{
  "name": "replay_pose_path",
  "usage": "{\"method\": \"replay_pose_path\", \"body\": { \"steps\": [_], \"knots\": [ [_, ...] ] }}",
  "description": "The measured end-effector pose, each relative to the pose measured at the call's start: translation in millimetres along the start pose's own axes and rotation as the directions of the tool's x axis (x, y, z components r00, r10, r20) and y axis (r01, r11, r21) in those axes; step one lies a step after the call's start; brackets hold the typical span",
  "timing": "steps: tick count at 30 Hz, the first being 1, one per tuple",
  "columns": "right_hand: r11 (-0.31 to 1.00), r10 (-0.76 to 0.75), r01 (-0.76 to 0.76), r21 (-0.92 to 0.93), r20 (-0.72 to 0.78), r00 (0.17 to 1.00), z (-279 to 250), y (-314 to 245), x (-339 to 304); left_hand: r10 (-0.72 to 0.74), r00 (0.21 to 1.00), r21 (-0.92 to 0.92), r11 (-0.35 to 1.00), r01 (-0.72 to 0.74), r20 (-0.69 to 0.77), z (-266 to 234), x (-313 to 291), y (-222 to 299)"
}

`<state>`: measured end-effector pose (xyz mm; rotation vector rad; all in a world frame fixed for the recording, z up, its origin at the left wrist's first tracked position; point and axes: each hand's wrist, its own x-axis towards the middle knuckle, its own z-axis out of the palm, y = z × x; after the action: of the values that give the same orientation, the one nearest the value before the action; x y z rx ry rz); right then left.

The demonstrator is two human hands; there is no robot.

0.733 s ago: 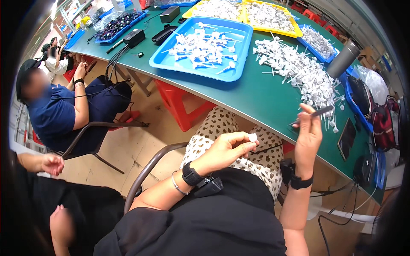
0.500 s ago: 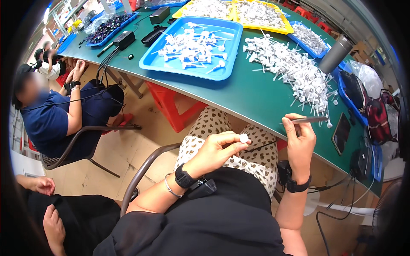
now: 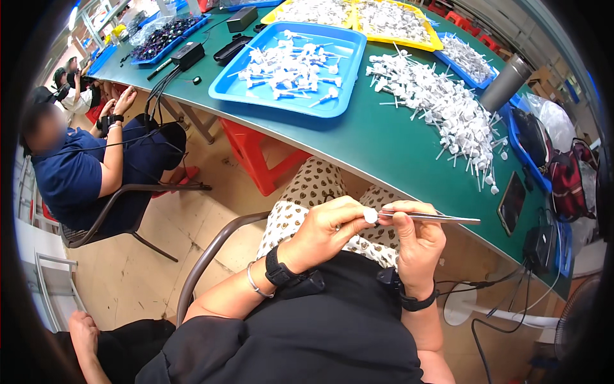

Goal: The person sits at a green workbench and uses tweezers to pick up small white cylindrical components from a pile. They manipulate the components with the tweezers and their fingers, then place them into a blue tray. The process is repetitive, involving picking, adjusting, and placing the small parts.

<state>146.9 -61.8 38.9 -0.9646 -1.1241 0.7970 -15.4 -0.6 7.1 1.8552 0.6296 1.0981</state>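
Above my lap, my left hand (image 3: 327, 232) pinches a small white plastic part (image 3: 370, 216) with a round head between thumb and fingertips. My right hand (image 3: 417, 246) is closed on metal tweezers (image 3: 441, 219). Their tips point left and meet or nearly meet the white part; the exact contact is too small to make out. Past the table edge, a blue tray (image 3: 220, 86) holds several similar white parts with thin stems. A loose heap of the same white parts (image 3: 441, 105) lies on the green table (image 3: 377, 157) to its right.
A phone (image 3: 511, 202) and a grey bottle (image 3: 506, 83) are at the table's right. Yellow trays (image 3: 440, 46) of white parts stand at the back. A red stool (image 3: 252, 157) is under the table. One seated person (image 3: 77, 160) is on the left; another's arm shows lower left.
My right hand has brought the tweezers left and down from beside the heap to the white part in my left hand. The neighbour at lower left has shifted their hands.
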Motion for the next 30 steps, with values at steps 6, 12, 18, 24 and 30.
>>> {"method": "replay_pose_path", "body": {
  "steps": [6, 12, 18, 24, 30],
  "knots": [
    [0.994, -0.049, 0.050, -0.095, 0.008, 0.999, 4.7, 6.3, -3.1, 0.004, 1.000, 0.013, 1.000, -0.004, -0.013, -1.3, -1.8, 0.5],
    [0.979, -0.055, 0.053, -0.196, -0.005, 0.998, 4.9, 9.5, -5.3, 0.041, 0.999, 0.030, 0.999, -0.041, -0.023, 0.5, -2.2, -1.5],
    [0.965, -0.059, 0.051, -0.256, -0.023, 0.998, 7.0, 8.2, -5.2, 0.041, 0.999, 0.055, 0.998, -0.041, -0.002, 1.1, -3.1, -3.1],
    [0.965, -0.046, 0.036, -0.260, -0.033, 0.998, 6.4, 8.1, -5.2, 0.040, 0.999, 0.018, 0.999, -0.040, 0.005, 2.1, -3.9, -6.4],
    [0.968, -0.035, 0.026, -0.251, -0.030, 0.999, 6.9, 6.8, -5.1, 0.034, 0.999, 0.010, 0.999, -0.034, 0.010, 1.2, -4.0, -5.1]
  ]
}}
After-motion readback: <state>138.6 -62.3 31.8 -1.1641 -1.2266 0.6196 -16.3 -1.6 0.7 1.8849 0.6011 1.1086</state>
